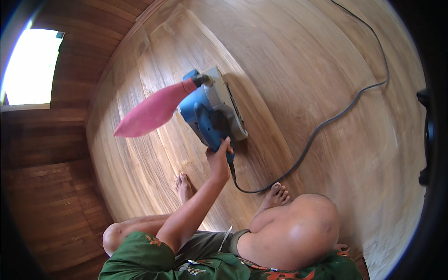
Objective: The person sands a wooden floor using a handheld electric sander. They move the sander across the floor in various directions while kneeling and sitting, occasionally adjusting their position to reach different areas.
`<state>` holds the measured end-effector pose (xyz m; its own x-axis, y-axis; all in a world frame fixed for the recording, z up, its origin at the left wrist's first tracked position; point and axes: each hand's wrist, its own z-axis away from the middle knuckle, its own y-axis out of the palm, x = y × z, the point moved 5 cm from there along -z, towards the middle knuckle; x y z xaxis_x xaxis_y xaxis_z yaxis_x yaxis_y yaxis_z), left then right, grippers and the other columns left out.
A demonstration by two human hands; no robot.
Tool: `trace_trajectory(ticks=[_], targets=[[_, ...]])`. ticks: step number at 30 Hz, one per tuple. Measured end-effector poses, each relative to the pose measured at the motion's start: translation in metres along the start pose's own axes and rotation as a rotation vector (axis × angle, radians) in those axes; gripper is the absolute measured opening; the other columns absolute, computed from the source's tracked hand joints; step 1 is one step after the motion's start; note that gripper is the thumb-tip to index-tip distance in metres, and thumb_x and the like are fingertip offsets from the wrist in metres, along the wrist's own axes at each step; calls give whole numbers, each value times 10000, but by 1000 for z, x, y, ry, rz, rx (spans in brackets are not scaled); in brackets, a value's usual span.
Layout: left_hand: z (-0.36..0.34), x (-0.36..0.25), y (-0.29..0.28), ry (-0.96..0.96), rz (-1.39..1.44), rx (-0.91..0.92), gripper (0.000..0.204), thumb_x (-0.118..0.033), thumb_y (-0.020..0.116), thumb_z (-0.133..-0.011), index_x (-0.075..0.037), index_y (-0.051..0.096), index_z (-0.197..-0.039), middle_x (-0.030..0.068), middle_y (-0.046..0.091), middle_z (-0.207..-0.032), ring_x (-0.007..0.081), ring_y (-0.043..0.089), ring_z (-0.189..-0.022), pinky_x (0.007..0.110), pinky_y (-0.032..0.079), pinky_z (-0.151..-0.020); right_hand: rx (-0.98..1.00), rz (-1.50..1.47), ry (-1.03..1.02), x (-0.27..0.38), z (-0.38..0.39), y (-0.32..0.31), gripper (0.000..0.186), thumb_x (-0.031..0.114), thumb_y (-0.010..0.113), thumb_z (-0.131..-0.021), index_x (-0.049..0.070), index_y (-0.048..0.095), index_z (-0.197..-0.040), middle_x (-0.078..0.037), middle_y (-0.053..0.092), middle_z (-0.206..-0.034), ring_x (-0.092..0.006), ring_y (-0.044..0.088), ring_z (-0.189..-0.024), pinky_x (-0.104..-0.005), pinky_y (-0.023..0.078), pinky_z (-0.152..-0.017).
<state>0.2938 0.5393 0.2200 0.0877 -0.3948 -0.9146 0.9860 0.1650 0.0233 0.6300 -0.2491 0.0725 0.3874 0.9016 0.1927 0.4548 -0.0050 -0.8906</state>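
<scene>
My left hand (219, 156) is closed around the rear handle of a blue and grey belt sander (212, 109) on the wooden floor. The sander looks tipped, with its grey side and long edge turned to the right. From its top a pink cloth dust bag (156, 109) sticks out to the left, puffed up. A dark power cord (317, 130) leaves the handle's end and curves past my right foot. Of my right hand (342, 247), only a little shows beside my right knee; most of it is hidden, and its grip cannot be made out.
Plank flooring (298, 60) spreads around the sander, with the cord snaking over it to the upper right. My bare left foot (184, 186) and right foot (275, 196) stand close by. A dark wooden wall (51, 135) with a bright window opening (32, 67) rises at the left.
</scene>
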Motion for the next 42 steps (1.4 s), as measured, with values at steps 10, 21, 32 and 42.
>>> trace_trajectory(ticks=[10, 21, 32, 42], targets=[[-57, -15, -12, 93, 31, -61, 204, -145, 806, -908, -87, 623, -840, 23, 610, -700, 140, 575, -588, 315, 486, -638, 49, 6, 117, 41, 53, -20, 411, 332, 618, -999, 45, 711, -1278, -197, 709, -1269, -373, 661, -1180, -477, 512, -1041], [-304, -115, 20, 197, 13, 71, 172, -132, 796, -890, -67, 637, -890, 52, 601, -681, 198, 594, -548, 343, 516, -548, 183, 30, 377, 91, 111, -56, 409, 307, 621, -1000, 42, 690, -1304, -198, 694, -1296, -365, 640, -1213, -467, 498, -1060], [-322, -128, 4, 166, 75, 77, 180, -109, 783, -905, -55, 617, -949, 56, 586, -718, 201, 595, -599, 363, 541, -620, 206, 50, 395, 116, 118, -65, 410, 282, 623, -1002, 38, 668, -1329, -199, 678, -1323, -357, 619, -1247, -458, 485, -1080], [-277, -139, 1, 66, 39, -35, 186, -107, 774, -922, -54, 600, -960, 47, 568, -713, 182, 570, -614, 347, 516, -649, 210, 67, 327, 231, 77, -66, 415, 259, 626, -1003, 35, 649, -1352, -200, 664, -1347, -350, 600, -1278, -449, 472, -1097]])
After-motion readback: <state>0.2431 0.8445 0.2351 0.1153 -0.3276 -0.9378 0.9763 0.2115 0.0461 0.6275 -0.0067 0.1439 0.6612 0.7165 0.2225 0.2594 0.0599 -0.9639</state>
